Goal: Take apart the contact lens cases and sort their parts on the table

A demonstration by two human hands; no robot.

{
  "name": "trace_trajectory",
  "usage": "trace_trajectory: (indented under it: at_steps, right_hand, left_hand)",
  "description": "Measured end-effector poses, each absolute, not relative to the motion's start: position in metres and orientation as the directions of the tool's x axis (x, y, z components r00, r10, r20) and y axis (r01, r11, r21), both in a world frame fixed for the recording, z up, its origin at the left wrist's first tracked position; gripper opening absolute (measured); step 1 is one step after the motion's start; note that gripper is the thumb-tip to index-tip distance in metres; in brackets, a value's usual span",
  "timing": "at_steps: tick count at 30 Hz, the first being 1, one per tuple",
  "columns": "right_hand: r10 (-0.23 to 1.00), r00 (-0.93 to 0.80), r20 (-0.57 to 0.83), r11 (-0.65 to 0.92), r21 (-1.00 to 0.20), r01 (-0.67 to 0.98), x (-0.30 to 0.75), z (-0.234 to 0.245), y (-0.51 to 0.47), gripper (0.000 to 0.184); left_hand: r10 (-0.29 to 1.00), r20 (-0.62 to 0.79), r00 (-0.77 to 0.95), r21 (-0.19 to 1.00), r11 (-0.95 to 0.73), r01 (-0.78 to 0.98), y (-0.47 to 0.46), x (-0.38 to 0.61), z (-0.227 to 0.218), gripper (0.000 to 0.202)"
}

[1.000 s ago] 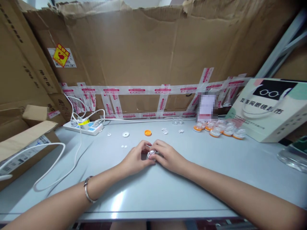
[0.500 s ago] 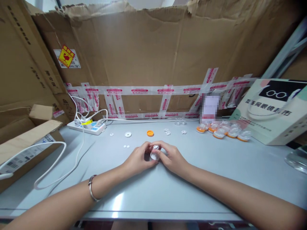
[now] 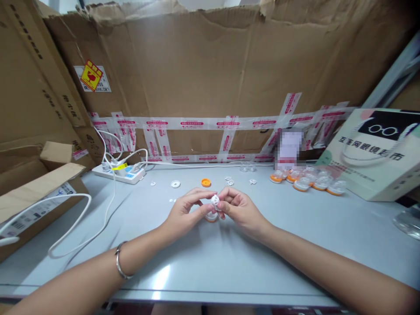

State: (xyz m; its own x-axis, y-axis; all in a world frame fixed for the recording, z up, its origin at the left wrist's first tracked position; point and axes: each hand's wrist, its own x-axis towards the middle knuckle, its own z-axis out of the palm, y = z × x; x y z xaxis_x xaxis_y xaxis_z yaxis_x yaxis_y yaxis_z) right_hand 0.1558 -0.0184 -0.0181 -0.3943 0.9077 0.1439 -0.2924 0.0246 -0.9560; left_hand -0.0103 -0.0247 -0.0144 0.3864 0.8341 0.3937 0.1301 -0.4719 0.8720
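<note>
My left hand and my right hand meet at the middle of the table. Between the fingertips of both is a small white rounded piece with openings in it. Just below stands a clear-topped piece with an orange base, partly hidden by my fingers. Whether the white piece touches the clear top, I cannot tell. Behind my hands lie an orange disc and a white disc. Small white cut-out pieces lie to the right of the orange disc.
Several finished-looking clear-and-orange pieces stand at the back right, before a paper bag. A power strip with white cables sits at the back left, near an open carton. Tall cardboard closes off the back.
My hands have shifted their grip and opened out a little around the white piece. The orange base below, hidden before, now shows.
</note>
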Motion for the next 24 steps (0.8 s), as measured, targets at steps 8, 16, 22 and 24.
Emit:
trace_trajectory:
  at_steps: [8,16,22,24]
  right_hand:
    - [0.913,-0.402,0.067,-0.071,-0.945,-0.319,0.155,-0.021,-0.019,0.027]
    - [0.967,-0.248,0.055,0.006,-0.981,-0.193,0.156,-0.017,-0.020,0.022]
    - [0.967,-0.206,0.147,0.120,-0.983,-0.137,0.158,-0.017,-0.021,0.023]
    - [0.964,-0.231,0.132,0.108,-0.988,-0.111,0.159,-0.018,-0.021,0.024]
  left_hand:
    - [0.859,0.434,0.272,0.883,-0.466,0.061,-0.030,-0.006,-0.016,0.023]
    - [0.820,0.518,0.245,0.795,-0.567,0.217,-0.028,-0.009,-0.015,0.021]
    - [0.623,0.689,0.372,0.503,-0.779,0.374,-0.021,-0.013,-0.018,0.026]
    - [0.512,0.740,0.437,0.332,-0.842,0.424,-0.018,-0.014,-0.021,0.030]
